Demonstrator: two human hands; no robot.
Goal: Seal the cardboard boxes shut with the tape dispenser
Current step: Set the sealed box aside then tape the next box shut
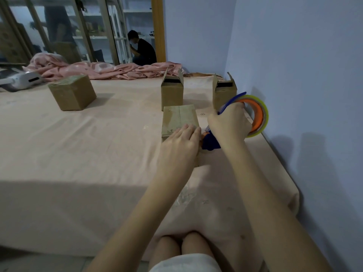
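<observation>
Right grip [228, 122] is closed around the handle of the tape dispenser [241, 118], whose blue head [211, 142] sits at the near right edge of the nearest box [179, 119]. Most of the handle is hidden inside the fist; the yellowish tape roll [262, 114] on its orange hub shows past the knuckles. Left grip [179, 146] lies flat and open on the near end of that box, covering its front edge and part of the front face.

This box rests on the bed [88, 154], flaps down, with a seam along its top. Behind it two boxes stand with flaps up: a middle box [172, 93] and a right box [224, 94], the latter partly hidden by the dispenser. A closed box [72, 93] sits well apart to the left. No readable writing shows on any box. A pink blanket [102, 68] is bunched at the far edge. A white device [23, 79] is cut off at the left edge and cannot be identified.
</observation>
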